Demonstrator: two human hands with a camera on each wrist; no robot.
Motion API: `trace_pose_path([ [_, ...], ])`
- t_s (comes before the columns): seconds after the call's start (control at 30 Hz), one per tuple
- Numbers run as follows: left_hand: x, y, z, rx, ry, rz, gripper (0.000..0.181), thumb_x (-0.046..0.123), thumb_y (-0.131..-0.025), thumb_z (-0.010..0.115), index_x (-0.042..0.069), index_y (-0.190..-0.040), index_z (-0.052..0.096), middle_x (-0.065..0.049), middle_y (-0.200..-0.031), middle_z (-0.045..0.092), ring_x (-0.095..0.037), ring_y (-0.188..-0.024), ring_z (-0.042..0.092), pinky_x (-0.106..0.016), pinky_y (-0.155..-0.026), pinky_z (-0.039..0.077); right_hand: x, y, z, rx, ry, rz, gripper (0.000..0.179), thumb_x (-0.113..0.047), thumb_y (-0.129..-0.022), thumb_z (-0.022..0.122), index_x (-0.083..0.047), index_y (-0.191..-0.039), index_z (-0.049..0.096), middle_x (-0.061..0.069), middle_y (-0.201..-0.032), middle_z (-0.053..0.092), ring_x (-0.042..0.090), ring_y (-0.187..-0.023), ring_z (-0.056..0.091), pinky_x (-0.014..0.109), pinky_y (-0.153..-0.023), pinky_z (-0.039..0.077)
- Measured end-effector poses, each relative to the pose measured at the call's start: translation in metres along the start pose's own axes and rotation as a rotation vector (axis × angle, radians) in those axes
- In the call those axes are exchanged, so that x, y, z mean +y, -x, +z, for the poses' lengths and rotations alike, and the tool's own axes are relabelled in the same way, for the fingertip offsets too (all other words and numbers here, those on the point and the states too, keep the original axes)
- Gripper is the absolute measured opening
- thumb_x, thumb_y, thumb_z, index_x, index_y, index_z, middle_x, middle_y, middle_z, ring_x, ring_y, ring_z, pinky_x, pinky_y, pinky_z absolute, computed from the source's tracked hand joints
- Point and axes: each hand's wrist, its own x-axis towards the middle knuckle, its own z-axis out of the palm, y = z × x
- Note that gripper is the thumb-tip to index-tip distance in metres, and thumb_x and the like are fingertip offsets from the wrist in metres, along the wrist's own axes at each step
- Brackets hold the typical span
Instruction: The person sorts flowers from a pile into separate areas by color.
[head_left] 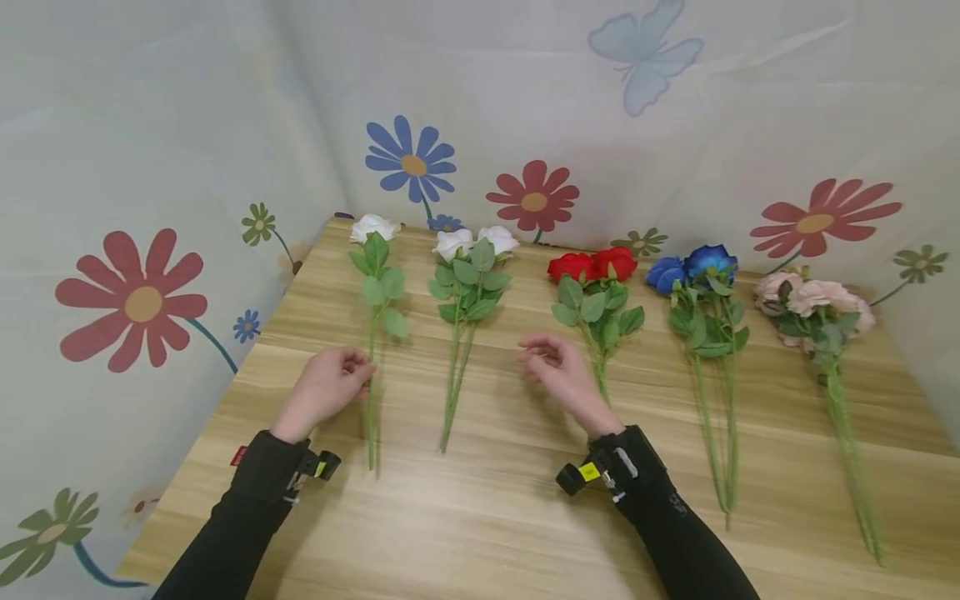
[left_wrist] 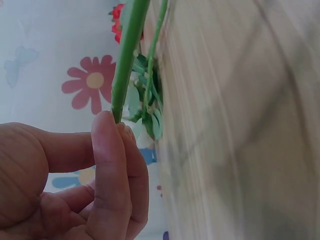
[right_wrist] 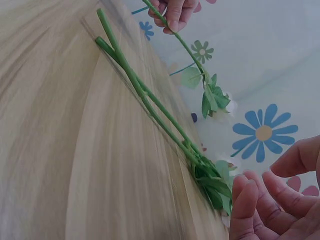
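My left hand (head_left: 326,385) pinches the green stem of a single white rose (head_left: 375,227) between thumb and fingertips. The left wrist view shows the stem (left_wrist: 130,55) rising from those fingertips. In the right wrist view this rose is lifted off the table, its bloom pointing away from the hand. Two more white roses (head_left: 477,279) lie side by side on the wooden table, between my hands. My right hand (head_left: 562,377) hovers near the red roses (head_left: 592,268), fingers loosely bent with nothing in them; in the right wrist view the fingertips (right_wrist: 245,195) show beside the white pair's leaves.
Right of the red roses lie blue roses (head_left: 693,271), then pale pink flowers (head_left: 813,304), stems toward me. The wooden table (head_left: 450,525) meets a white cloth backdrop (head_left: 480,75) printed with flowers and a butterfly, at the back and left. Each wrist wears a camera strap.
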Motion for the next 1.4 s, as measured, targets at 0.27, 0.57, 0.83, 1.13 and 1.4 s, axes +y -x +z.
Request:
trace_pose_path([
  [0.27, 0.021, -0.008, 0.016, -0.032, 0.043, 0.066, 0.025, 0.014, -0.102, 0.057, -0.007, -0.112, 0.064, -0.02, -0.097, 0.069, -0.023, -0.076, 0.073, -0.032, -0.068, 0.06, 0.006, 0.012, -0.018, 0.041, -0.003, 0.013, 0.031, -0.003, -0.098, 0.052, 0.008, -0.126, 0.059, 0.026, -0.113, 0.065, 0.014, -0.085, 0.069, 0.024, -0.077, 0.056],
  [0.57, 0.046, -0.024, 0.039, -0.052, 0.032, 0.118, 0.021, 0.014, -0.101, 0.058, -0.004, -0.108, 0.065, -0.017, -0.093, 0.069, -0.027, -0.074, 0.072, -0.029, -0.065, 0.058, 0.01, 0.022, -0.031, 0.073, 0.003, 0.03, 0.031, -0.004, -0.099, 0.051, 0.008, -0.127, 0.058, 0.026, -0.113, 0.066, 0.017, -0.087, 0.069, 0.025, -0.078, 0.056],
  [0.83, 0.064, -0.035, 0.056, -0.042, -0.019, 0.168, 0.017, 0.014, -0.1, 0.06, -0.002, -0.102, 0.068, -0.013, -0.086, 0.071, -0.024, -0.068, 0.072, -0.025, -0.061, 0.053, 0.014, 0.027, -0.037, 0.074, 0.009, 0.018, 0.03, -0.005, -0.101, 0.051, 0.008, -0.127, 0.058, 0.029, -0.115, 0.065, 0.021, -0.091, 0.069, 0.027, -0.078, 0.056],
  [1.13, 0.071, -0.049, 0.07, -0.041, -0.024, 0.185, 0.016, 0.012, -0.098, 0.062, -0.002, -0.101, 0.068, -0.012, -0.082, 0.07, -0.019, -0.063, 0.07, -0.024, -0.058, 0.05, 0.015, 0.029, -0.044, 0.092, 0.027, 0.012, 0.03, -0.006, -0.101, 0.051, 0.008, -0.126, 0.058, 0.028, -0.115, 0.065, 0.023, -0.091, 0.069, 0.029, -0.079, 0.057],
  [1.4, 0.065, -0.058, 0.079, -0.062, -0.111, 0.139, 0.016, 0.014, -0.098, 0.063, 0.0, -0.093, 0.068, -0.009, -0.075, 0.069, -0.015, -0.059, 0.067, -0.024, -0.053, 0.046, 0.016, 0.029, -0.047, 0.089, 0.048, 0.003, 0.03, -0.004, -0.1, 0.051, 0.008, -0.126, 0.058, 0.03, -0.114, 0.065, 0.026, -0.09, 0.068, 0.029, -0.077, 0.056],
])
